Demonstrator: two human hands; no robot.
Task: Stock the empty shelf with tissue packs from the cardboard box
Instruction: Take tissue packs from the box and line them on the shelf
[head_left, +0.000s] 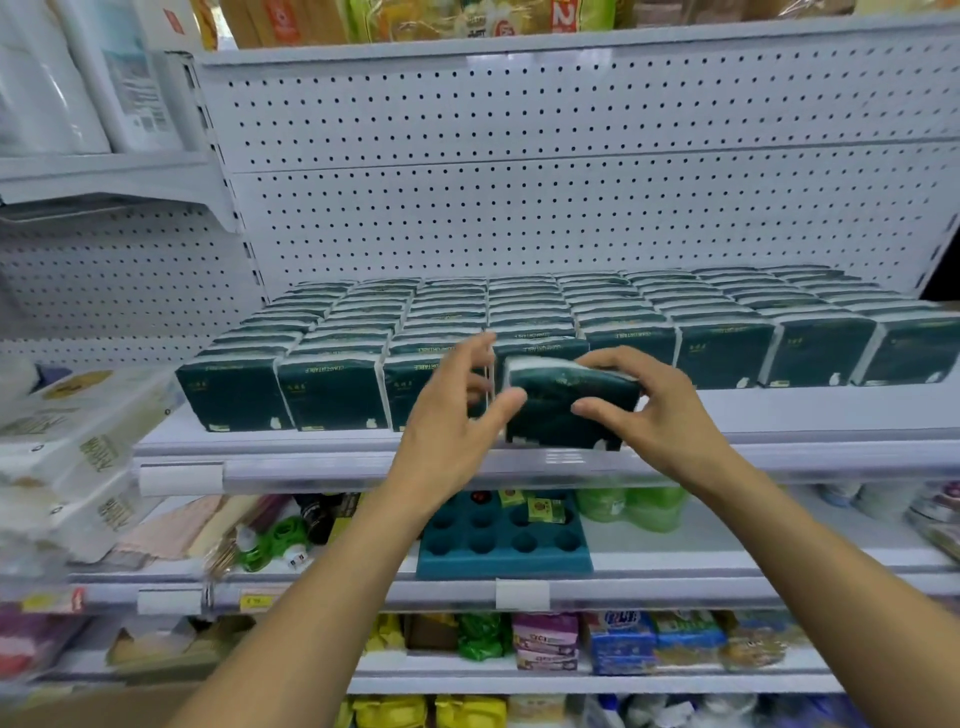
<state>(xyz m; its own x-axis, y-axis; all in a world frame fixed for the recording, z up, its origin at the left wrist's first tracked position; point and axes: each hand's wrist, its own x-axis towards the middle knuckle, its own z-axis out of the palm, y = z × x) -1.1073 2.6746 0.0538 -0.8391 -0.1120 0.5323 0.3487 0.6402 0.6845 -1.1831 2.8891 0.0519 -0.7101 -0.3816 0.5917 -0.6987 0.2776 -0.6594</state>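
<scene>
Likely light and squashy, the tissue pack (569, 402) is pinched by the right hand (654, 410) at its end; left hand (457, 410) spread beside it

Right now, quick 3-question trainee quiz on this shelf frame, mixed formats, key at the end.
1. True or false: the right hand grips the dark green tissue pack at the front of the white shelf.
2. Multiple choice: the left hand is A) open, its fingers spread beside the pack; B) holding a second pack; C) out of view.
3. Fill in: on the shelf below, the teal tray with round holes sits directly to the ____ of the green wrapped packs.

Key: 1 true; 2 A; 3 left.
</scene>
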